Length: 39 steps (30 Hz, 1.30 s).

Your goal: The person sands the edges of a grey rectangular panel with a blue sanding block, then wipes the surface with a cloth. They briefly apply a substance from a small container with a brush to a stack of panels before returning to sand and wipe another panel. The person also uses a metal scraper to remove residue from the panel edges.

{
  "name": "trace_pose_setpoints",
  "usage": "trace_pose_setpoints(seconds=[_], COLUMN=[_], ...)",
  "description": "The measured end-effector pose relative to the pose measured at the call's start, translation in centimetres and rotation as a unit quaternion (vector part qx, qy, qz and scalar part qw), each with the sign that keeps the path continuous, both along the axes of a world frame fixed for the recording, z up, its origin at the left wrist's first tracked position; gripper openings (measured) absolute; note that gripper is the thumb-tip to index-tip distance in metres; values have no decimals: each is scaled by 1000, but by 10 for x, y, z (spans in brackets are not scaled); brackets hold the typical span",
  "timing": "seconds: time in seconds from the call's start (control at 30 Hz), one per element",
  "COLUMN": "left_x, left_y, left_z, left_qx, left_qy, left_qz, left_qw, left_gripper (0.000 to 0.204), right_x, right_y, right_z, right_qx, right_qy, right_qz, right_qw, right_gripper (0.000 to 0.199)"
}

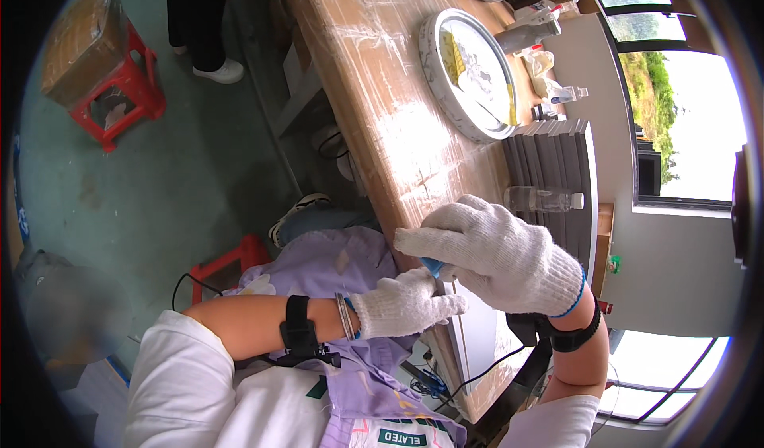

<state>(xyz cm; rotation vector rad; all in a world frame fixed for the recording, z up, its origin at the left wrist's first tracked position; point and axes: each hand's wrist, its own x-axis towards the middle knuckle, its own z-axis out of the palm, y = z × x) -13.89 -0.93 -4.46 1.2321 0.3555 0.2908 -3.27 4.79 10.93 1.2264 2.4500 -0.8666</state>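
Pinching a small blue tool (pixel 432 266) between both gloved hands, we close our left hand (pixel 402 305) beneath it and our right hand (pixel 497 253) over it, above the wooden table (pixel 374 90) edge; a round tray (pixel 469 74) lies well beyond.

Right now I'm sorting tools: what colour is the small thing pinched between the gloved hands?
Blue; the small tool tip shows best in the head view.
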Motion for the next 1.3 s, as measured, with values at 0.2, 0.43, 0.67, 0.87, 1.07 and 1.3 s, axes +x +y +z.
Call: trace_pose_setpoints(seconds=[0.2, 0.43, 0.67, 0.87, 1.07, 1.3], left_x=[10, 3, 10, -2, -2, -1], left_y=[-14, -1, -13, -2, -10, -9], left_z=[-12, 0, -13, -7, -2, -1], left_qx=[-13, -13, -87, -125, -54, -15], left_qy=[-45, 6, -72, -94, -125, -135], left_qz=[36, -28, 11, -56, -31, -16], left_qw=[998, 1000, 994, 986, 990, 991], left_gripper=[43, 47, 45, 44, 44, 47], right_x=[1, 2, 4, 62, 113, 114], right_y=[0, 2, 8, 15, 14, 13], right_z=[-11, -1, 5, 17, 1, -6], right_qx=[16, -20, 34, 136, -60, -133], right_qy=[7, 12, -19, 7, 129, 198], right_qz=[-8, -12, -74, -465, -564, -519], right_qw=[1000, 1000, 996, 875, 814, 821], right_gripper=[57, 54, 54, 41, 36, 42])
